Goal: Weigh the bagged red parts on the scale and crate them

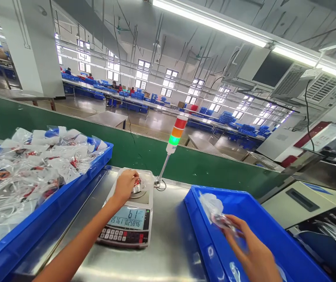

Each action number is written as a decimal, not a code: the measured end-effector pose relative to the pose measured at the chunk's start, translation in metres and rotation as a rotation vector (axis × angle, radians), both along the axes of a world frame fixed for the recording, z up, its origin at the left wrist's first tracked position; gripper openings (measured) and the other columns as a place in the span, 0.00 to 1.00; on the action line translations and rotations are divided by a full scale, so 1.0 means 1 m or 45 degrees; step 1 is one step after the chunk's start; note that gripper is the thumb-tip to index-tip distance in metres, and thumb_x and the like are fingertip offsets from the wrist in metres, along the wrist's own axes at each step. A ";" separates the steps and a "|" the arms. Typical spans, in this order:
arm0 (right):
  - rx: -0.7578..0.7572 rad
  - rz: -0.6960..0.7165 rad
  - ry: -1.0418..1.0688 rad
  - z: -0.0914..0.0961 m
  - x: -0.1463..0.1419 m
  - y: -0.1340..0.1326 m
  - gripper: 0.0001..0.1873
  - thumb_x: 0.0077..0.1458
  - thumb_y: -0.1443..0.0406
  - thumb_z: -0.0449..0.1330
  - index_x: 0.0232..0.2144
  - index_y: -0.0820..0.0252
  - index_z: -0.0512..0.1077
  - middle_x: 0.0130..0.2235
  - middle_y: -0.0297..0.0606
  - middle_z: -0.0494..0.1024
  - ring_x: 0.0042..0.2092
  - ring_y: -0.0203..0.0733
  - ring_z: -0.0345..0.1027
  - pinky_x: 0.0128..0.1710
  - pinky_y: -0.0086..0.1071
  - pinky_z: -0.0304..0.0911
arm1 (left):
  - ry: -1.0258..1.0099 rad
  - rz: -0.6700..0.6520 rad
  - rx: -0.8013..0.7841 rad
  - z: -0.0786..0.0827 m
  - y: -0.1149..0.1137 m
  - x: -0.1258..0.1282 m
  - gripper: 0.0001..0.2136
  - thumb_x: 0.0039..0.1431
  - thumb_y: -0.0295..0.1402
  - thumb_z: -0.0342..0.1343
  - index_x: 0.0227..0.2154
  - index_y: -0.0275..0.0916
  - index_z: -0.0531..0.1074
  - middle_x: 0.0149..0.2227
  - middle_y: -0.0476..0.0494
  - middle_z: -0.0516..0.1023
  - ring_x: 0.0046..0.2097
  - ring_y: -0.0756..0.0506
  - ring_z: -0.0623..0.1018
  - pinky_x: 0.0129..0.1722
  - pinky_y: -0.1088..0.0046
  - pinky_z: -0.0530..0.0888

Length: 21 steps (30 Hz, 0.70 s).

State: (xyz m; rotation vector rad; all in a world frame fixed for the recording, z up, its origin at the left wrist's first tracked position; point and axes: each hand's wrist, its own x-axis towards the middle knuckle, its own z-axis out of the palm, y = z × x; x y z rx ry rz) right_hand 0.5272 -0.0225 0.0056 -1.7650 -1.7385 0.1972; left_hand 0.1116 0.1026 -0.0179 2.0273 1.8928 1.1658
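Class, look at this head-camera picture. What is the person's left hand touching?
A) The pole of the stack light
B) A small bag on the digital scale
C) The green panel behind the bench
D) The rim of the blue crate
B. The left hand is on the small bag lying on the pan of the digital scale.

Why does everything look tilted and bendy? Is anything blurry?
In the head view, the whole scene leans and the ceiling lines bow, as a wide lens does; the ceiling lamp glares white; the right hand looks slightly smeared, while the scale stays sharp.
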 end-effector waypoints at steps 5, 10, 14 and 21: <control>0.149 0.631 -0.020 0.028 -0.154 0.083 0.17 0.65 0.60 0.54 0.53 0.54 0.73 0.52 0.42 0.83 0.52 0.48 0.77 0.54 0.43 0.72 | -0.208 0.259 0.395 0.004 -0.067 -0.042 0.12 0.67 0.40 0.48 0.36 0.43 0.75 0.43 0.41 0.81 0.58 0.36 0.77 0.57 0.58 0.74; -0.009 0.967 -0.312 0.016 -0.233 0.138 0.22 0.60 0.68 0.60 0.57 0.56 0.71 0.60 0.46 0.76 0.64 0.53 0.65 0.63 0.52 0.65 | -0.081 0.536 0.312 -0.068 -0.135 -0.102 0.13 0.63 0.45 0.47 0.33 0.47 0.73 0.38 0.43 0.83 0.50 0.32 0.81 0.51 0.52 0.77; 0.096 0.843 -0.320 0.001 -0.190 0.126 0.23 0.62 0.65 0.57 0.59 0.54 0.70 0.65 0.43 0.73 0.69 0.54 0.59 0.66 0.54 0.61 | 0.004 0.506 0.155 -0.123 -0.154 -0.126 0.15 0.61 0.43 0.45 0.36 0.44 0.75 0.38 0.39 0.84 0.43 0.33 0.82 0.45 0.55 0.79; 0.139 -0.112 -0.437 -0.067 0.045 0.007 0.22 0.63 0.51 0.49 0.42 0.54 0.78 0.41 0.52 0.81 0.49 0.63 0.77 0.48 0.57 0.72 | -0.077 0.387 0.212 -0.056 -0.118 -0.093 0.20 0.68 0.48 0.45 0.44 0.41 0.76 0.45 0.38 0.81 0.49 0.35 0.80 0.52 0.57 0.77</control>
